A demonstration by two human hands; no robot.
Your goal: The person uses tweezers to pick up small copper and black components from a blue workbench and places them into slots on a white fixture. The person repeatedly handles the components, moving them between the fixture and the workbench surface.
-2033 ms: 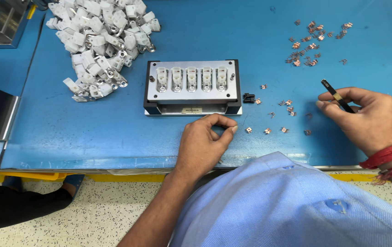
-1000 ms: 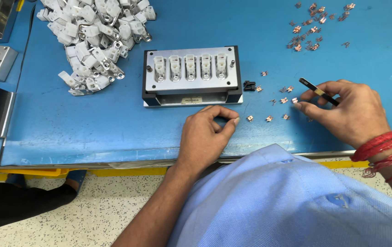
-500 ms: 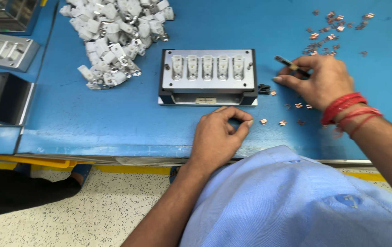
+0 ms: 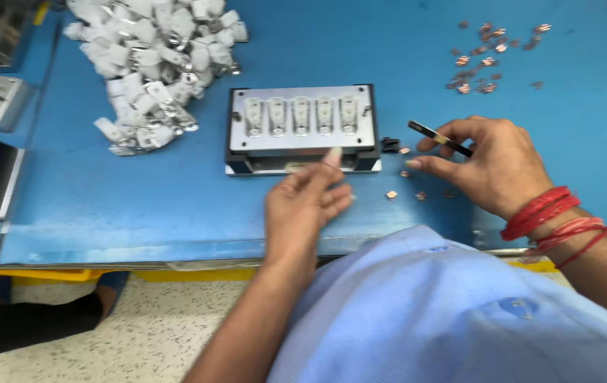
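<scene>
My left hand, fingers loosely apart, touches the metal fixture at centre frame; my right hand pinches black tweezers.

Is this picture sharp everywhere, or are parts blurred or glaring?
Head view: the left hand is smeared by motion blur, its fingertips soft against the metal fixture block; the right hand and its thin dark tool are a little crisper. Lighting is even and bright, shadows faint, and the heap of white plastic parts looks slightly washed out.

We see a shiny metal block on the smooth matt blue table, white plastic bits far left, coppery metal bits far right.
</scene>
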